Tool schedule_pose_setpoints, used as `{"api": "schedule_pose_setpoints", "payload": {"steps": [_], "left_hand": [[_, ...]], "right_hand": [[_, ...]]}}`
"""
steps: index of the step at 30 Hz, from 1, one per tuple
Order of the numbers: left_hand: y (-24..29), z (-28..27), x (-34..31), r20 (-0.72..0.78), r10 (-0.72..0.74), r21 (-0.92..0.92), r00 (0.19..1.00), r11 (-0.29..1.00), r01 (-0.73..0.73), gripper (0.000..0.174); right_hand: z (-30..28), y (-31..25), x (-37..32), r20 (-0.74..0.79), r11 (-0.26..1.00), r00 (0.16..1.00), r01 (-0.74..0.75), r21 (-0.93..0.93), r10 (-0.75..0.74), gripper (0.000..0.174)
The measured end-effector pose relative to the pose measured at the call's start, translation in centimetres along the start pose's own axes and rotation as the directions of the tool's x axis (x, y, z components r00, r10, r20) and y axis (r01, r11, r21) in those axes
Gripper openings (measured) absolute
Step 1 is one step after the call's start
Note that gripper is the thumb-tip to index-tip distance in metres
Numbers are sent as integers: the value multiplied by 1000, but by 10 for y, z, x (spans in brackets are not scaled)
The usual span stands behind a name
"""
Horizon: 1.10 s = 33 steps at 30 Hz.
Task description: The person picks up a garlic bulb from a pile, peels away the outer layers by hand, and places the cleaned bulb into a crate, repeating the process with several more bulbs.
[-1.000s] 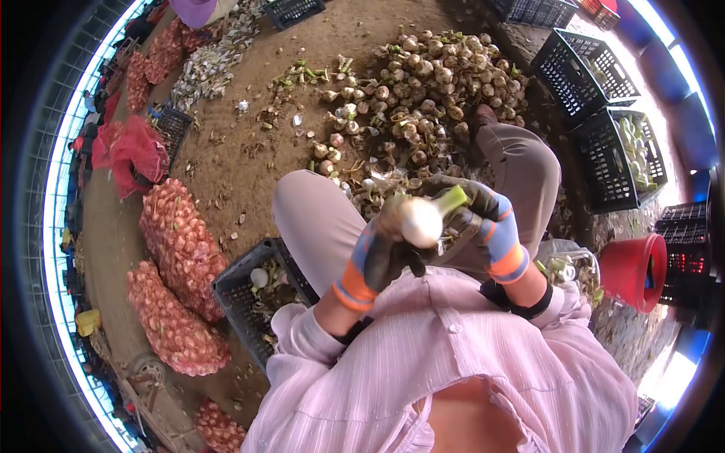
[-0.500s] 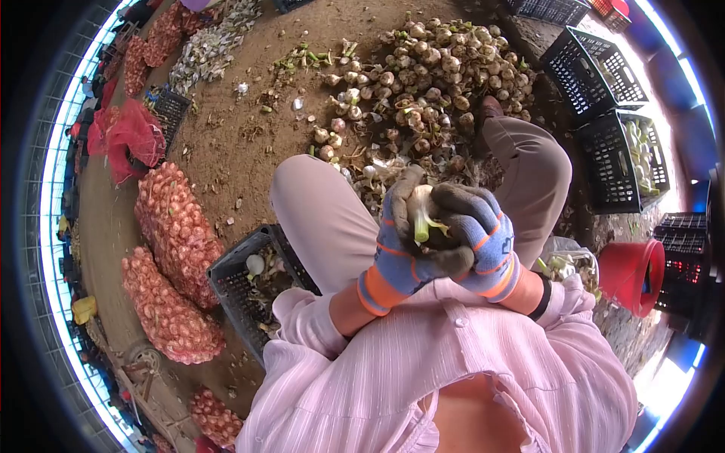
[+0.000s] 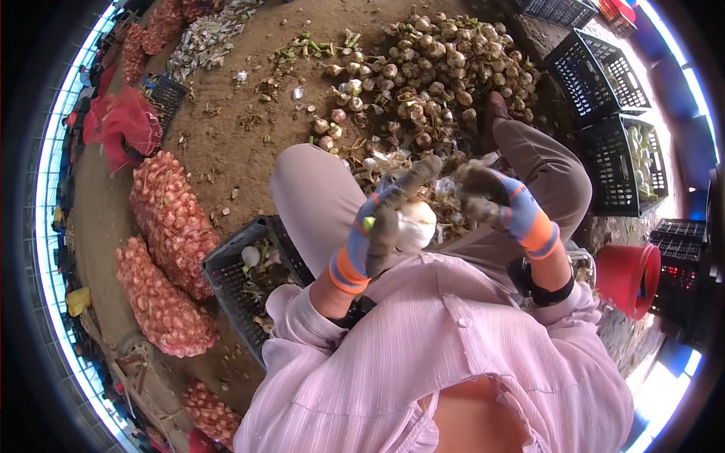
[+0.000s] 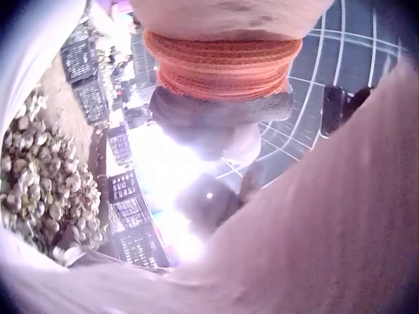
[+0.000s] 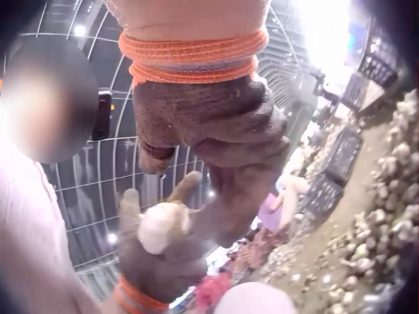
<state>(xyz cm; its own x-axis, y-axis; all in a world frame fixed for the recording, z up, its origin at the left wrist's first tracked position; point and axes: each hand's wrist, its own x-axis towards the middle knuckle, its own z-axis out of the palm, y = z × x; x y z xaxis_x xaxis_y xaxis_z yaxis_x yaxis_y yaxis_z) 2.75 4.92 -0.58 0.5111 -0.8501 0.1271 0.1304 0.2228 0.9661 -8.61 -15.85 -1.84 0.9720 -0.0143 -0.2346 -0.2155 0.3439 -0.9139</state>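
In the head view, the gloved left hand (image 3: 376, 230) holds a white garlic bulb (image 3: 417, 226) above the lap, a bit of green stem showing at the glove. To its right, apart from the bulb, the gloved right hand (image 3: 510, 208) has bent fingers with a gap to the thumb; nothing is seen in it. The right wrist view shows the bulb (image 5: 160, 229) in the left hand (image 5: 157, 265), below the right hand (image 5: 209, 131). In the left wrist view, glare and blur hide most of the left hand (image 4: 216, 124).
A heap of garlic (image 3: 453, 60) lies on the ground beyond the knees. A black crate (image 3: 226, 291) with garlic and scraps stands at the left thigh, beside filled net bags (image 3: 170, 219). At right are black crates (image 3: 608, 162) and a red bucket (image 3: 623, 279).
The hands were together around the bulb half a second ago; now they are apart. The right hand has moved right, off the bulb, which stays with the left hand, its round end turned right.
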Motion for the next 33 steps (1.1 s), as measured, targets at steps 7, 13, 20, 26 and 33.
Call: {"api": "schedule_pose_setpoints", "payload": {"steps": [7, 13, 20, 26, 33], "left_hand": [[-2, -2, 7, 157, 336, 437, 929, 820, -370, 67], [-6, -4, 0, -91, 70, 172, 993, 984, -54, 57], [-6, 13, -5, -352, -192, 0, 916, 979, 205, 51], [9, -4, 7, -13, -272, -321, 962, 912, 253, 51], [-30, -2, 2, -229, 298, 425, 927, 887, -181, 32]], "right_hand": [[55, -38, 20, 284, 998, 958, 51, -49, -35, 31], [49, -36, 13, 25, 966, 970, -245, 81, 244, 16], [55, -19, 10, -93, 847, 950, 218, -484, -298, 13], [26, -7, 15, -75, 974, 997, -9, 228, 27, 29], [46, -8, 14, -150, 957, 988, 72, 280, -31, 17]]}}
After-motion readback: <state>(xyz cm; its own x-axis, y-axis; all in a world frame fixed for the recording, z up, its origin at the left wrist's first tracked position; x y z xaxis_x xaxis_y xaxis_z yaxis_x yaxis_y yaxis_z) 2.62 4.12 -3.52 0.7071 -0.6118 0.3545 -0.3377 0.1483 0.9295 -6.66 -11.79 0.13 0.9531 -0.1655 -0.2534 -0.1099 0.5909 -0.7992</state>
